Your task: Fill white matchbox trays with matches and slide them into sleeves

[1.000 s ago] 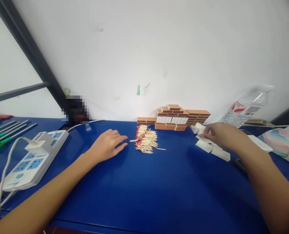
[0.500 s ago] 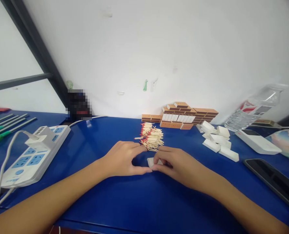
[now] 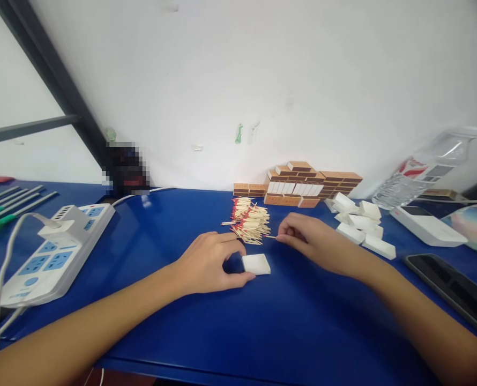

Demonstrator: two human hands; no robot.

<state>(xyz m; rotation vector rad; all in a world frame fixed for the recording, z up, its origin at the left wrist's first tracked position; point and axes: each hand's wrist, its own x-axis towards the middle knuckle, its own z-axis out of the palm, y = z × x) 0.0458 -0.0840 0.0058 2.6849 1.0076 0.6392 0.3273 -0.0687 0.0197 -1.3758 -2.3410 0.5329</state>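
Note:
A small white matchbox tray (image 3: 256, 264) lies on the blue table (image 3: 238, 321) in front of me. My left hand (image 3: 210, 262) curls round its left end, thumb and forefinger touching it. My right hand (image 3: 308, 241) is pinched on a single match at the right edge of the pile of red-tipped matches (image 3: 250, 220). Further right lie several more white trays (image 3: 361, 225). Brown matchbox sleeves (image 3: 303, 185) are stacked against the wall.
A white power strip (image 3: 49, 254) with a plugged cable sits at the left, green-handled tools (image 3: 5, 206) beyond it. At the right are a plastic bottle (image 3: 427, 169), a white flat device (image 3: 427, 226) and a dark phone (image 3: 451, 289).
My right hand took a white tray from the right-hand heap, brought it to the middle where my left hand met it, then let go and moved up to the match pile.

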